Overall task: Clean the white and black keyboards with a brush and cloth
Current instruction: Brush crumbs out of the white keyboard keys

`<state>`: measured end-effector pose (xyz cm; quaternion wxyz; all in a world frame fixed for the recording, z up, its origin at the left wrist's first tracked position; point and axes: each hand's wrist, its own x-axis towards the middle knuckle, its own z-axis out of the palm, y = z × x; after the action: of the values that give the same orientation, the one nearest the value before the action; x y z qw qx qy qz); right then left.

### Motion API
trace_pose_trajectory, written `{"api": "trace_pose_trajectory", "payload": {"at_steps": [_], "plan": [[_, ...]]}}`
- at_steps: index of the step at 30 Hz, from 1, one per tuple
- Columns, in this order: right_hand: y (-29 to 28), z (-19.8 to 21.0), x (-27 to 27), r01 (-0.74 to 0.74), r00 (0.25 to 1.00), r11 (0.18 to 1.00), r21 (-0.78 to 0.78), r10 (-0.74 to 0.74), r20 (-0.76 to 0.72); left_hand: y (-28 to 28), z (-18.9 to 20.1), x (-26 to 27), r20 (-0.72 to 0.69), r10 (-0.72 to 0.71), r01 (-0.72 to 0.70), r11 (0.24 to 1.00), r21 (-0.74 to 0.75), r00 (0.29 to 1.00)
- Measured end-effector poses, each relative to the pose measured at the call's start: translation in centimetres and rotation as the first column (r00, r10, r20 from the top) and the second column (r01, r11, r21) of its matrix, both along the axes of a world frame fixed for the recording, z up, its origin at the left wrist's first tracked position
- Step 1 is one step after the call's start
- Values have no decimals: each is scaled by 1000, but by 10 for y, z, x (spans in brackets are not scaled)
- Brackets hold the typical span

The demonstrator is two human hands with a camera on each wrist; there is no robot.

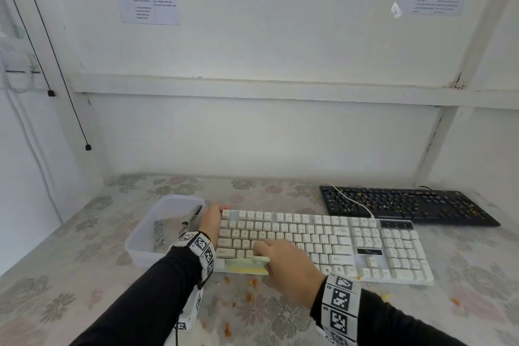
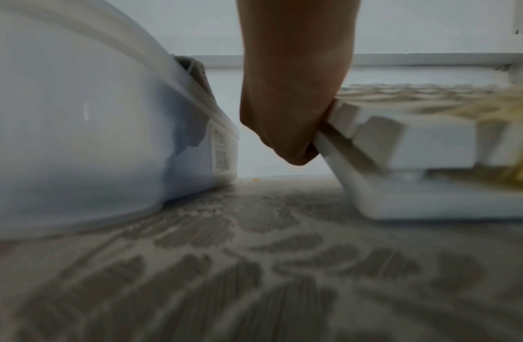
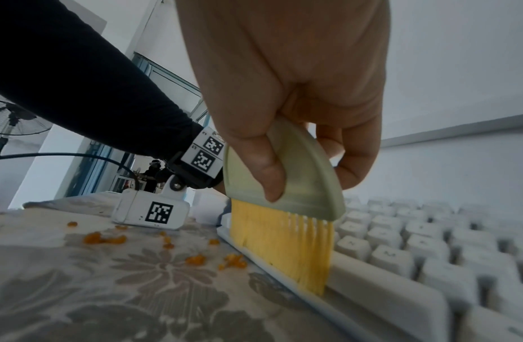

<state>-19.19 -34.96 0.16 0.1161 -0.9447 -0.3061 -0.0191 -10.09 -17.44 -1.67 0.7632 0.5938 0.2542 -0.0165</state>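
Note:
The white keyboard (image 1: 323,244) lies across the table's middle. My left hand (image 1: 211,220) grips its left end (image 2: 339,138), and the thumb edge shows in the left wrist view. My right hand (image 1: 286,261) pinches a pale green brush (image 3: 283,175) with yellow bristles (image 3: 283,245). The bristles rest on the keyboard's front edge by the bottom row. The black keyboard (image 1: 404,205) sits at the back right, strewn with orange crumbs. A grey cloth (image 1: 171,230) lies in the clear plastic tub (image 1: 146,233) at the left.
Orange crumbs (image 1: 250,286) are scattered on the flowered tablecloth (image 1: 84,275) in front of the white keyboard. A white cable (image 1: 354,201) crosses the black keyboard. The white wall stands close behind the table. The tub (image 2: 108,127) sits right beside my left hand.

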Motion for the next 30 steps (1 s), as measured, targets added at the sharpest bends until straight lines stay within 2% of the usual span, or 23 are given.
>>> {"api": "trace_pose_trajectory", "payload": {"at_steps": [5, 9, 13, 19, 26, 30], "plan": [[-19, 7, -3, 42, 999, 999, -17, -42, 10, 15, -36, 27, 22, -21, 20, 999, 44, 1000], [-42, 13, -6, 112, 994, 993, -38, -112, 11, 14, -33, 25, 38, -21, 18, 997, 70, 999], [-69, 16, -9, 166, 986, 985, -47, -166, -9, 4, -7, 3, 66, 1, -8, 995, 102, 998], [-108, 26, -19, 218, 974, 976, -15, -219, -65, -1, -3, 3, 111, 11, -27, 989, 148, 994], [-160, 14, -18, 408, 913, 913, -29, -408, 2, -2, -5, 6, 115, 14, -31, 988, 148, 993], [-183, 13, -19, 527, 850, 848, -50, -526, 37, -2, -6, 7, 132, 18, -40, 985, 165, 991]]}}
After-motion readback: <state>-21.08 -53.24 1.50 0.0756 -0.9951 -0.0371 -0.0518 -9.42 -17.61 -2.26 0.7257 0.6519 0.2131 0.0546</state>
